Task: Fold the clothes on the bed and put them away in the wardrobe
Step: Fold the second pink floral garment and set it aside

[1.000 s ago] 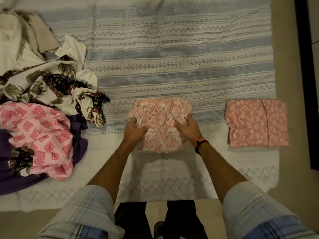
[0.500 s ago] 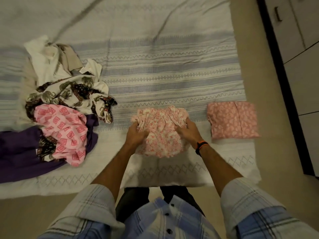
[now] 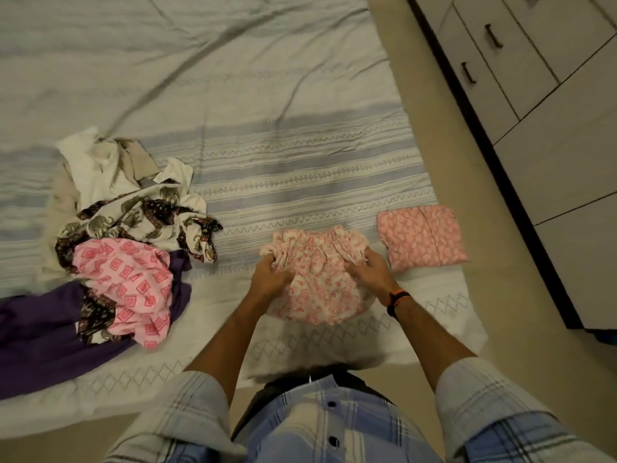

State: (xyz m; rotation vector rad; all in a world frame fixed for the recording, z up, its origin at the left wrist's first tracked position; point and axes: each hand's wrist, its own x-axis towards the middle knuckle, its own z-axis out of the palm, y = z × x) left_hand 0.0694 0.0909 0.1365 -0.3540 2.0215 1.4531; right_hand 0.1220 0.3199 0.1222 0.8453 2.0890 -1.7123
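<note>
Clothes: the floral garment (image 3: 317, 282) sits near the front edge of the bed (image 3: 267, 95), toward its right side, mostly folded but bunched at the top. Left hand (image 3: 268, 279) grips its left side, fingers curled into the cloth; right hand (image 3: 370, 272) grips its right side the same way.

Risks, as judged from here:
- Gathered top edge is puckered, so the fold likely springs open on lift unless both sides are pinned.
- Folded pink piece (image 3: 422, 237) lies just beside it at the right edge of the bed; a sideways drag could nudge it off onto the floor (image 3: 467, 162).
- Unfolded heap (image 3: 127, 248) by the left edge is tangled; pulling one item may drag others.
- Wardrobe (image 3: 551, 111) doors look closed, so carrying with both hands full leaves nothing to open them.
</note>
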